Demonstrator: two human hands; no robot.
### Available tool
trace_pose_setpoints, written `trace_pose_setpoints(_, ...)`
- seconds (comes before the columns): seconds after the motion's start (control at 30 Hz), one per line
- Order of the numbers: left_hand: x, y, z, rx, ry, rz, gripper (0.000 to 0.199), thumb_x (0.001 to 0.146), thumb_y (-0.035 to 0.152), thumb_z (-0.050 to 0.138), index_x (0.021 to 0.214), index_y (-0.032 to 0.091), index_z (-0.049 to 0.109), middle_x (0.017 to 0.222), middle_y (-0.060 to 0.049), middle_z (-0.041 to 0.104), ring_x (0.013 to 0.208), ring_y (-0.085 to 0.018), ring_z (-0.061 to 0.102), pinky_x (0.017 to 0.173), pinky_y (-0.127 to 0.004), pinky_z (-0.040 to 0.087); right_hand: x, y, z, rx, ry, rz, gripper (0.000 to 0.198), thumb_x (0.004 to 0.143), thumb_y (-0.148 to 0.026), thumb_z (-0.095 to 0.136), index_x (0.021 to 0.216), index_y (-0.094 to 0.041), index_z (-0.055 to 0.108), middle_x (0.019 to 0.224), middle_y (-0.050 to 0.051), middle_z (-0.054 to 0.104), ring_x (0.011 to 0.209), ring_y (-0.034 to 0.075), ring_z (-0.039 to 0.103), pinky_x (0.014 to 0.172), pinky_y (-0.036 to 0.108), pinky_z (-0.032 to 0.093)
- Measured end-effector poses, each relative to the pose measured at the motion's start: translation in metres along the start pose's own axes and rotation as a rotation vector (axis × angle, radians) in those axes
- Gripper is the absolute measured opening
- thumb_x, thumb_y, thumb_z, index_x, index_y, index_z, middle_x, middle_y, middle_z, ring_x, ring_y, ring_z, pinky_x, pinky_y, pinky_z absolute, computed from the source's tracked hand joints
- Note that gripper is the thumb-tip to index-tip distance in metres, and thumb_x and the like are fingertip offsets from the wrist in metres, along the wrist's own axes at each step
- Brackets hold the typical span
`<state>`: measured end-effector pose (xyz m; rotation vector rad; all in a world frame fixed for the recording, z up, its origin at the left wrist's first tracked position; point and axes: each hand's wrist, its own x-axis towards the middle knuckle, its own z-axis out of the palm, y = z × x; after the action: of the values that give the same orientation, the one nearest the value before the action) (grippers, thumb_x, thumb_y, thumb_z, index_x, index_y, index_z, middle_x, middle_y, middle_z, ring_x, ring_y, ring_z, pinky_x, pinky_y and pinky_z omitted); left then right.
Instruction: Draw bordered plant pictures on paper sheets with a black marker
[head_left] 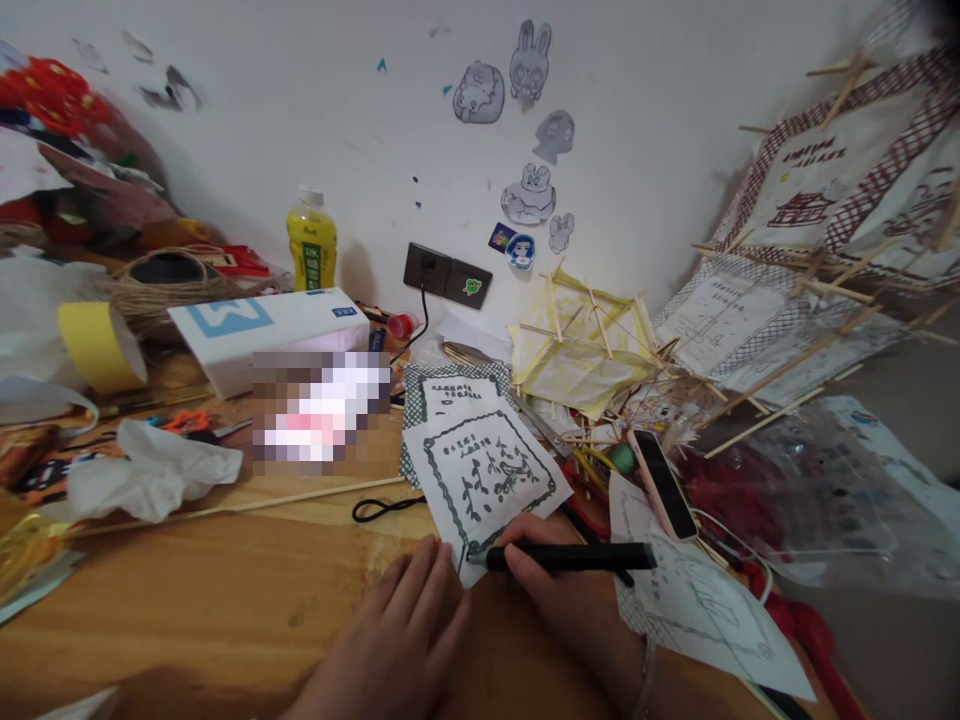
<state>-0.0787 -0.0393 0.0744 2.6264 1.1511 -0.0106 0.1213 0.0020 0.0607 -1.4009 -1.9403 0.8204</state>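
My right hand [551, 575] grips a black marker pen [574, 556], which lies almost level, its tip at the lower left corner of a white paper sheet [450, 455]. On that sheet are a dark wavy border, some writing and a drawing of leafy branches. My left hand [420, 610] rests on the wooden table, fingers stretched out, the fingertips by the sheet's lower left edge; it holds nothing. A second sheet [461, 385] with a checked border lies partly under the first. To the right, another drawn sheet [697, 590] is partly behind my right forearm.
A pink phone [666, 485] lies at right, near paper-and-stick lanterns [585, 340]. Behind stand a white box [270, 325] and a yellow bottle [312, 240]. Crumpled tissue [150, 470], yellow tape [101, 345] and a thin stick [300, 497] lie at left. A blurred-out bright patch covers something mid-table.
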Motion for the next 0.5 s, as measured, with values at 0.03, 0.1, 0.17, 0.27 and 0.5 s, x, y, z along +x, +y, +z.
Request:
trace_pose_setpoints(0.03,0.0,-0.0002,0.0009,-0.003,0.003,0.001,0.062,0.071,0.013,0.053,0.133,0.011,0.049,0.144,-0.023,0.035,0.134,-0.042,0.027,0.105,-0.058,0.03,0.0001,-0.0004,-0.0004,-0.003,0.002,0.002,0.011,0.077,-0.023,0.052,0.067,-0.021,0.056,0.061,-0.002,0.055,0.063,0.016,0.052,0.059,0.026,0.039)
trace_pose_setpoints(0.1,0.0003,-0.0004,0.0021,-0.002,0.003,0.003,0.063,0.071,0.013,0.053,0.133,0.01,0.049,0.144,-0.024,0.035,0.134,-0.042,0.026,0.105,-0.058,0.03,0.0001,-0.001,-0.0009,0.011,-0.01,0.016,0.011,0.077,-0.022,0.051,0.067,-0.021,0.056,0.062,-0.002,0.055,0.065,0.016,0.053,0.061,0.026,0.04)
trace_pose_setpoints(0.17,0.001,-0.0004,0.0017,0.009,0.015,0.003,0.063,0.071,0.013,0.051,0.134,0.01,0.048,0.144,-0.024,0.035,0.134,-0.042,0.026,0.104,-0.059,0.031,-0.0001,-0.0006,-0.0009,0.03,-0.028,0.028,0.012,0.078,-0.022,0.05,0.067,-0.021,0.056,0.064,-0.001,0.056,0.066,0.016,0.053,0.062,0.026,0.041)
trace_pose_setpoints(0.27,0.0021,0.0004,-0.0014,0.021,0.019,0.007,0.062,0.072,0.013,0.05,0.134,0.01,0.048,0.144,-0.025,0.035,0.134,-0.042,0.027,0.104,-0.059,0.03,-0.0009,0.0017,-0.0002,0.026,-0.019,0.016,0.012,0.078,-0.023,0.051,0.07,-0.021,0.058,0.066,-0.001,0.058,0.068,0.017,0.054,0.063,0.027,0.041)
trace_pose_setpoints(0.5,0.0003,0.0023,-0.0012,0.003,-0.005,-0.015,0.066,0.069,0.012,0.05,0.135,0.009,0.047,0.145,-0.025,0.032,0.135,-0.042,0.024,0.106,-0.059,0.028,-0.0019,0.0046,0.0001,0.03,-0.031,-0.009,0.01,0.077,-0.024,0.052,0.07,-0.021,0.058,0.068,0.0,0.059,0.07,0.017,0.054,0.065,0.028,0.042)
